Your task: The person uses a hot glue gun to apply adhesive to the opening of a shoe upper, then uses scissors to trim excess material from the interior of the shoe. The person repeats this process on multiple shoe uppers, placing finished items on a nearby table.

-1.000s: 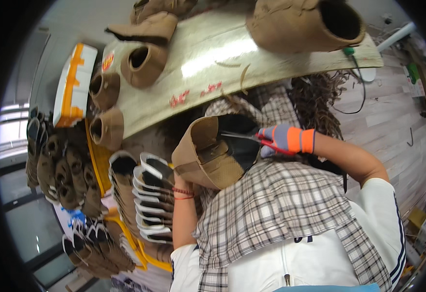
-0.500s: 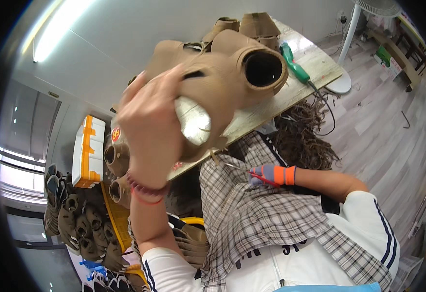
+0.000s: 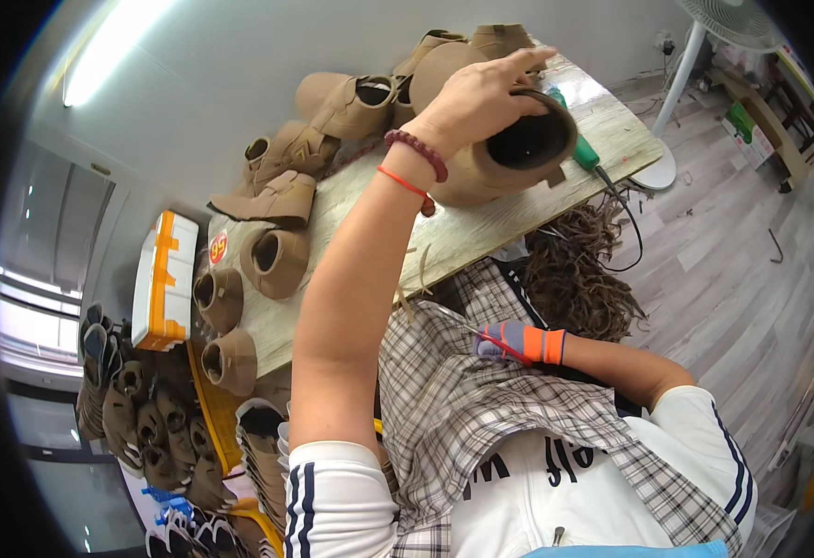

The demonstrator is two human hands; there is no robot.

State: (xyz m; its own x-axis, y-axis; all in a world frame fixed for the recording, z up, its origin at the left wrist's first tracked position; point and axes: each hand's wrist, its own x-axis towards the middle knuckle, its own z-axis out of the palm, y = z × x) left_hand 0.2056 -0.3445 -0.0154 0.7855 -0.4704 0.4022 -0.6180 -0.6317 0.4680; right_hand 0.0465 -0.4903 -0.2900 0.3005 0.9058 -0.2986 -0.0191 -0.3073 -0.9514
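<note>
My bare left hand (image 3: 483, 100) reaches across the table to a tan shoe upper (image 3: 467, 179). Its thumb lies at the rim of the dark opening, one finger points past the far side, and the other fingers are partly hidden. The upper's opening faces right, toward a green corded hand tool (image 3: 582, 139). Down by the apron, my gloved right hand (image 3: 507, 341) is closed around red-handled scissors (image 3: 524, 357), the blades pointing left to the table edge. Thin tan strips (image 3: 423, 270) lie near the blades.
More tan shoe uppers (image 3: 278, 198) stand along the left and back of the wooden table (image 3: 370, 232). Dark scraps (image 3: 583, 279) heap beneath its right side. A white-and-orange box (image 3: 165, 279) and stacked uppers (image 3: 146, 418) are at left; a white fan (image 3: 732, 23) stands far right.
My left hand has moved right and away from me, from a near upper to the one at right. The uppers on the table's left now show. My right hand stays nearly still.
</note>
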